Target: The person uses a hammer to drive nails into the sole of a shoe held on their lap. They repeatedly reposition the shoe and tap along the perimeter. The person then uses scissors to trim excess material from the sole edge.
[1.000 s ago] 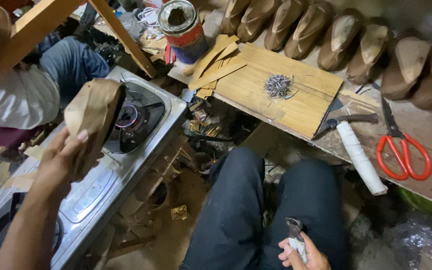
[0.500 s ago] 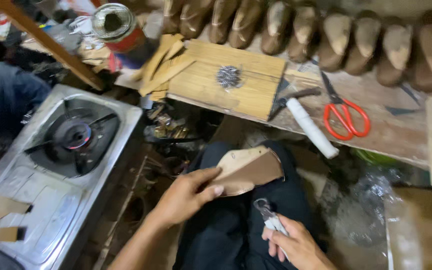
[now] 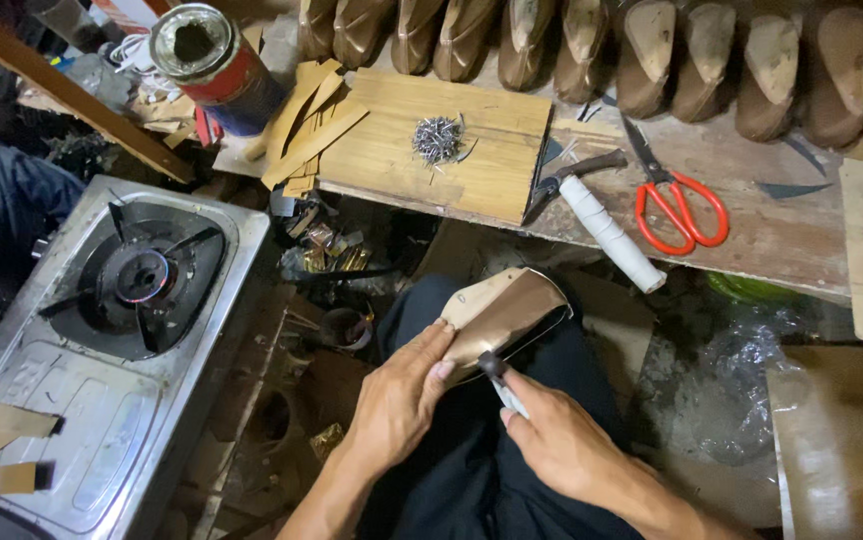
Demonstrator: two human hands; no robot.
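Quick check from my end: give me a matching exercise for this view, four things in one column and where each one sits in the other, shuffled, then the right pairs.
Things:
1. scissors
2. nails
3. tin can
4. shoe piece

Places:
A. piled on the wooden board
B. held by the left hand over the lap
C. on the bench, right of the hammer
D. top left, above the gas stove

Pairs: 1-C, 2-A, 3-D, 4-B
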